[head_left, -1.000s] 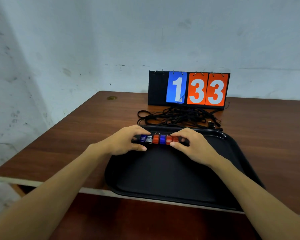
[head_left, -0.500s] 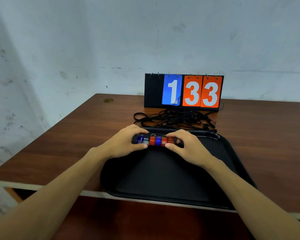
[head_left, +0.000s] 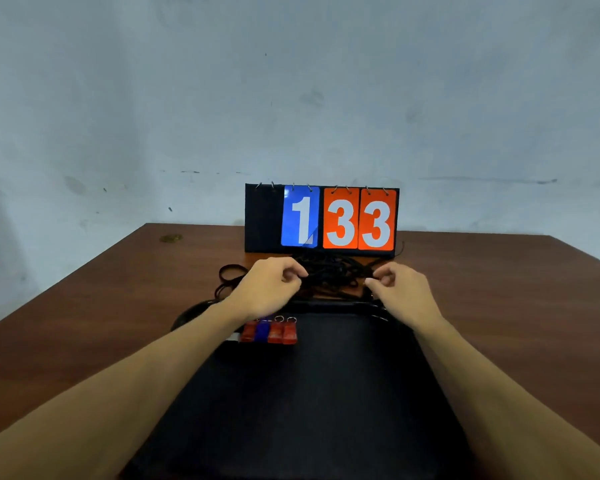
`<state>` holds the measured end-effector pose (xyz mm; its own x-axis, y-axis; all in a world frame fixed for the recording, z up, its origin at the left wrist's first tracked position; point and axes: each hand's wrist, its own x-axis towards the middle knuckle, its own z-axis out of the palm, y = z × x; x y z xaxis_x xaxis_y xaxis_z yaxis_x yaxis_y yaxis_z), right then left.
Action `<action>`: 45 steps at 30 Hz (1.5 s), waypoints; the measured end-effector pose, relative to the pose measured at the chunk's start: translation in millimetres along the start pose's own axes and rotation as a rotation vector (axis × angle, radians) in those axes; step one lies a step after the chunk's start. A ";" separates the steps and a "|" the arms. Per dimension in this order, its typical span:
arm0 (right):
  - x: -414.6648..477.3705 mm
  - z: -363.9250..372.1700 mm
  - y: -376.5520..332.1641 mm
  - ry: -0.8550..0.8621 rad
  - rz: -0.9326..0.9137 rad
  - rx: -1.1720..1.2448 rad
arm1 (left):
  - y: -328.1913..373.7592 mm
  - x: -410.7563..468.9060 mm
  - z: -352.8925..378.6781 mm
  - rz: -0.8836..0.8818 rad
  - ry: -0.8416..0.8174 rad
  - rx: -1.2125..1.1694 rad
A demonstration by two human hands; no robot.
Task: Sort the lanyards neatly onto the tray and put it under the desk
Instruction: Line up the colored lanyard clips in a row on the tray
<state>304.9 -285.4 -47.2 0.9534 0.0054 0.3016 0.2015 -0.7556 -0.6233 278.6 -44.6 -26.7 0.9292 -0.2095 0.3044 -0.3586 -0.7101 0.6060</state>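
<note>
A black tray [head_left: 326,393] lies on the brown desk in front of me. A row of red, blue and clear tags [head_left: 269,332] with metal rings sits at its far left; my left forearm hides part of the row. Beyond the tray's far rim lies a tangle of black lanyard cords [head_left: 333,277]. My left hand [head_left: 267,289] is at the left side of the tangle and my right hand [head_left: 400,291] at the right side. Both have curled fingers at the cords. Whether the fingertips pinch a cord is not clear.
A flip scoreboard [head_left: 321,218] reading 1 33 stands behind the cords, near the wall. The desk's surface [head_left: 516,306] stretches out on both sides of the tray. A small brownish mark [head_left: 170,238] sits at the far left of the desk.
Both hands left the row of tags on the tray and moved forward to the cord tangle. The tags stay lined up on the tray. The camera moved closer and lower.
</note>
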 end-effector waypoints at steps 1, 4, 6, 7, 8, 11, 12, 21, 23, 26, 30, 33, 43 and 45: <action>4.3 1.5 3.6 -0.008 -0.008 -0.012 | -1.9 9.3 2.5 -0.023 -0.008 0.021; 12.5 10.6 10.2 -0.089 -0.063 -0.048 | -5.1 31.8 11.3 -0.038 -0.042 0.110; 14.6 17.0 14.7 -0.128 -0.085 -0.064 | -4.8 45.8 18.7 -0.023 -0.019 0.173; 13.3 19.8 15.2 -0.128 -0.096 -0.083 | -5.4 50.8 20.1 -0.032 0.009 0.186; 13.6 22.0 20.5 -0.111 -0.093 -0.093 | -5.6 60.8 25.2 -0.050 0.034 0.193; 10.4 23.9 22.1 -0.049 -0.098 -0.106 | -11.1 79.4 29.7 -0.144 0.065 0.174; 9.8 24.0 23.0 -0.036 -0.105 -0.107 | -13.6 83.8 32.8 -0.164 0.035 0.182; 12.2 27.6 27.2 -0.029 -0.152 -0.117 | -20.6 93.9 47.3 -0.199 -0.118 0.190; 12.3 27.6 26.3 -0.029 -0.135 -0.089 | -18.9 92.0 48.9 -0.181 -0.157 0.232; 11.8 26.9 26.5 -0.002 -0.093 -0.024 | -16.8 89.8 55.0 -0.165 -0.186 0.365; 10.4 25.4 24.7 -0.003 -0.083 0.015 | -11.2 87.6 60.4 -0.144 -0.123 0.496; 8.8 24.0 23.5 0.025 -0.101 -0.010 | -8.5 86.4 62.2 -0.136 -0.060 0.494; 4.1 16.8 6.9 0.253 -0.321 0.138 | 16.9 74.8 45.1 -0.135 0.267 0.004; 3.2 11.6 1.0 0.269 -0.294 0.283 | 26.1 69.2 39.6 -0.168 0.267 -0.144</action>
<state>310.8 -278.6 -55.3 0.7627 -0.0054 0.6468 0.5424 -0.5394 -0.6441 337.1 -104.2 -18.9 0.9269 0.0994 0.3620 -0.2292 -0.6138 0.7555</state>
